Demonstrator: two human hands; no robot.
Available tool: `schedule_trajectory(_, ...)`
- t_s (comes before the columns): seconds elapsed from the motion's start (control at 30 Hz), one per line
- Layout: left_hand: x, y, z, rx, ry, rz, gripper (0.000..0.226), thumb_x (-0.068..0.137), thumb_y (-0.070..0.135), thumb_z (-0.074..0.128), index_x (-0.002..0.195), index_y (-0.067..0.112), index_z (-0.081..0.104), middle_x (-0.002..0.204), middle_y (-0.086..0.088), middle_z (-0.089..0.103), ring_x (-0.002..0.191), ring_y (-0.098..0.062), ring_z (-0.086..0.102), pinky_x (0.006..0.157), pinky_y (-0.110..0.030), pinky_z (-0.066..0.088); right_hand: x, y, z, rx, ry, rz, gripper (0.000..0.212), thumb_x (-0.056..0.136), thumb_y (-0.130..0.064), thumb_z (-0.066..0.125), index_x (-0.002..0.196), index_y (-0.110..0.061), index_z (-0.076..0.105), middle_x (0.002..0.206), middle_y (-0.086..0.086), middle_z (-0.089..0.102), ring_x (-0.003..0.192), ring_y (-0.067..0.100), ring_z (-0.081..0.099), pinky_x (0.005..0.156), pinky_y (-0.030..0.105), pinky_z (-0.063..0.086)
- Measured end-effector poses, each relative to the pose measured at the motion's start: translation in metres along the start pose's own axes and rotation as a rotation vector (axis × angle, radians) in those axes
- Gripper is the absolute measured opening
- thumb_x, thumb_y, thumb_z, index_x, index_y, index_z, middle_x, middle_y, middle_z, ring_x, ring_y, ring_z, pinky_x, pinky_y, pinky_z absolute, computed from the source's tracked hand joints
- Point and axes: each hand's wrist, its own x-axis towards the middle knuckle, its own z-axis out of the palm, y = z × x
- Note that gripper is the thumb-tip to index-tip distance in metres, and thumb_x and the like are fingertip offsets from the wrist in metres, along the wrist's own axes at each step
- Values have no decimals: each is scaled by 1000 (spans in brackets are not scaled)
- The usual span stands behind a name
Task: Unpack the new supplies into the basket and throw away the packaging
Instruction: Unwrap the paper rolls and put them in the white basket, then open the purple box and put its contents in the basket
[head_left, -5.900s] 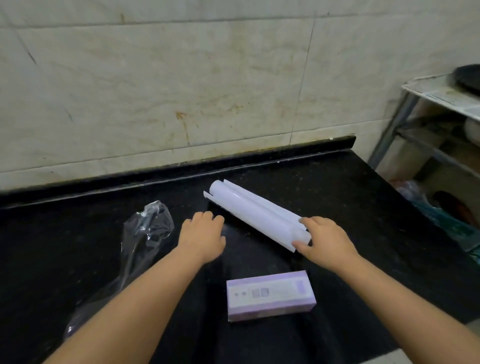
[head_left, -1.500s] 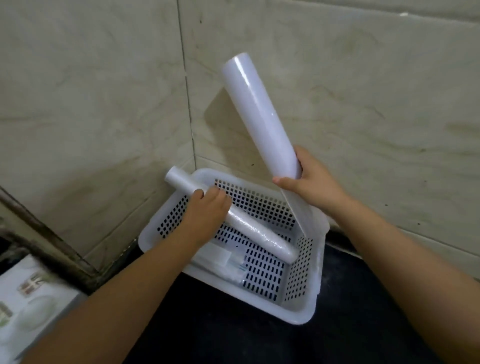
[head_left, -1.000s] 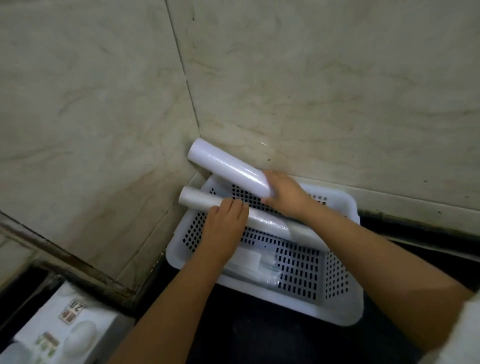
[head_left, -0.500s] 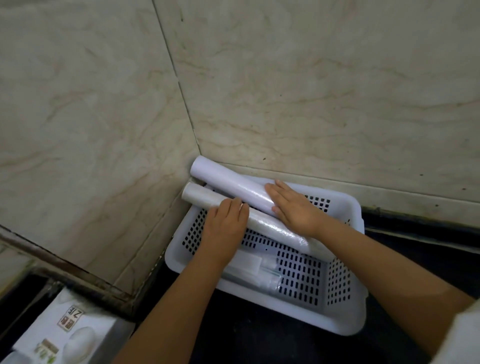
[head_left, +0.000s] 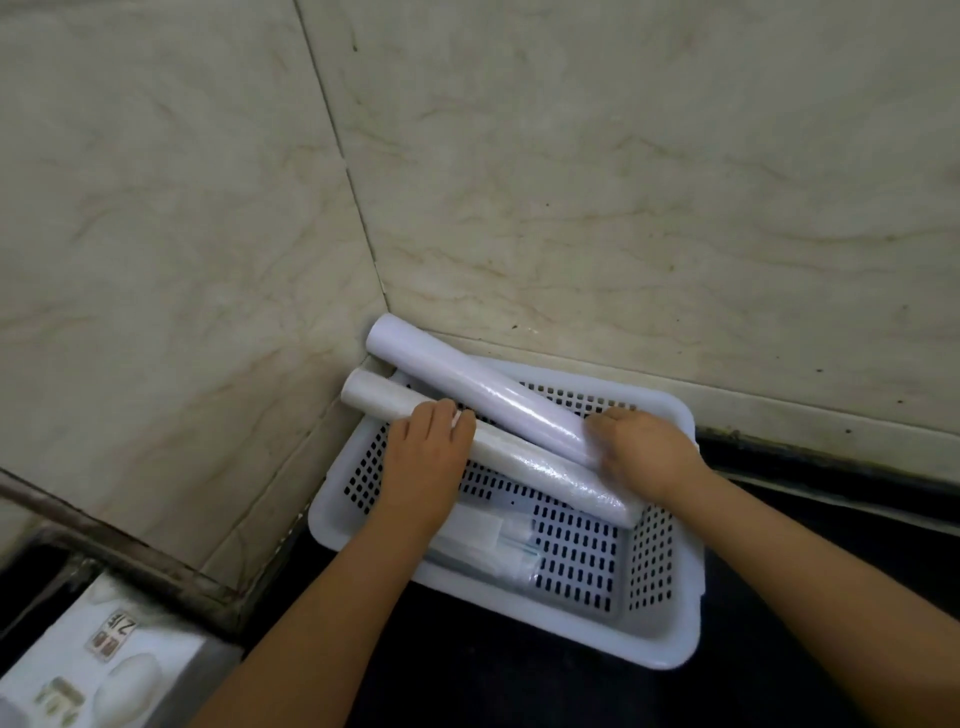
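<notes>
A white perforated basket sits in the wall corner on the black counter. Two long white rolls lie slantwise across it, with their left ends sticking out over the rim toward the corner. My left hand lies over the nearer roll with its fingers wrapped on it. My right hand is curled on the right end of the farther roll and also touches the nearer one. A flat clear-wrapped packet lies on the basket floor, partly hidden under my left arm.
Marble-tiled walls close in the basket at the back and left. A white printed box stands lower at the bottom left, beyond a dark ledge. The black counter runs in front and to the right.
Both rolls came from the counter into the basket. Over the last second my right hand laid the farther roll down beside the nearer one and slid to its right end.
</notes>
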Motion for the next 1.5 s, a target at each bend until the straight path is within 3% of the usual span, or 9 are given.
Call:
schedule_trajectory(0.3, 7, 3, 1, 39, -53, 50, 45, 38, 0, 87, 81, 1, 76, 74, -17, 73, 59, -27, 68, 48, -24, 55, -2, 2, 4, -21, 58, -114, 20, 88, -21, 51, 104, -9, 51, 108, 8, 62, 92, 24, 54, 73, 31, 44)
schedule_trajectory(0.4, 9, 11, 2, 85, -174, -12, 58, 64, 9, 77, 118, -4, 60, 112, -24, 65, 97, -35, 64, 78, -31, 56, -3, 0, 4, -20, 56, -89, 20, 88, -21, 50, 104, -8, 50, 106, 9, 61, 84, 21, 48, 67, 29, 38)
schedule_trajectory(0.47, 4, 13, 7, 93, -326, -29, 63, 90, 13, 49, 144, -2, 22, 147, -27, 29, 132, -39, 32, 107, -38, 36, -5, -4, 1, 3, 71, -89, 22, 86, -18, 50, 106, -8, 51, 107, 10, 60, 88, 24, 51, 68, 30, 38)
schedule_trajectory(0.53, -3, 15, -1, 64, -432, -54, 62, 94, 12, 39, 148, 4, 9, 154, -25, 11, 139, -37, 17, 115, -42, 23, -11, -7, -4, 93, 186, -106, 19, 84, -13, 49, 99, -4, 55, 101, 14, 62, 92, 31, 56, 75, 35, 42)
schedule_trajectory(0.6, -11, 22, -17, 2, -464, -93, 59, 94, 12, 40, 147, 6, 16, 154, -24, 12, 139, -36, 19, 115, -44, 21, -25, -6, -11, 235, 364, -56, 21, 83, -9, 47, 93, 4, 60, 96, 22, 65, 91, 36, 57, 81, 39, 42)
schedule_trajectory(0.7, -24, 39, -46, -103, -430, -146, 45, 93, 13, 43, 136, 3, 38, 140, -22, 39, 127, -36, 36, 106, -43, 34, -54, 1, -16, 352, 500, 26, 29, 84, -5, 48, 107, 8, 60, 111, 27, 62, 102, 38, 55, 91, 43, 41)
schedule_trajectory(0.97, -94, 108, -111, -202, -406, -41, 37, 93, 19, 48, 127, 5, 50, 134, -17, 49, 123, -31, 43, 101, -41, 39, -173, 8, -2, 284, 438, -48, 23, 81, -6, 51, 94, 5, 66, 93, 24, 68, 88, 38, 61, 82, 41, 45)
schedule_trajectory(1.17, -114, 186, -145, -179, -529, 24, 33, 92, 19, 48, 123, 7, 51, 124, -16, 53, 115, -31, 48, 90, -39, 46, -279, 35, -3, 169, 371, 162, 33, 88, -18, 46, 115, -4, 59, 117, 14, 64, 107, 31, 57, 106, 43, 30)
schedule_trajectory(1.5, -176, 352, -204, -297, -450, 329, 38, 94, 24, 42, 128, 9, 48, 131, -13, 50, 121, -32, 44, 93, -40, 42, -523, 99, -3, 16, 342, 633, 30, 86, -29, 49, 102, -7, 60, 111, 11, 65, 108, 30, 57, 92, 38, 38)
